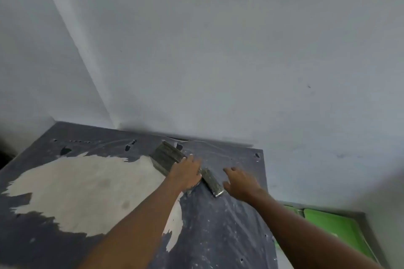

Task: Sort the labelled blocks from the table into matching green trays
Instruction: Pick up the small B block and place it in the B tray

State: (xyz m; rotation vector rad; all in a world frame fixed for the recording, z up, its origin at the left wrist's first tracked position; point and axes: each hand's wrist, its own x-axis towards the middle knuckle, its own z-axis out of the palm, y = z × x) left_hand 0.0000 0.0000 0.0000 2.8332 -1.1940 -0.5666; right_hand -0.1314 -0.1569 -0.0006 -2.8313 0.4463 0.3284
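Two long grey-green blocks lie end to end near the far edge of the table. My left hand (185,173) rests on the larger block (167,156), fingers curled over its near end. The narrower block (213,182) lies between my hands. My right hand (239,181) lies flat on the table just right of that block, fingers spread, holding nothing. The picture is blurred, so no labels can be read. A green tray (336,228) shows at the lower right, below the table's right edge, partly hidden by my right forearm.
The table (229,236) is covered by a worn dark grey sheet with a large bare beige patch (87,192) on the left. White walls meet in a corner right behind the table. The table's right edge runs next to the tray.
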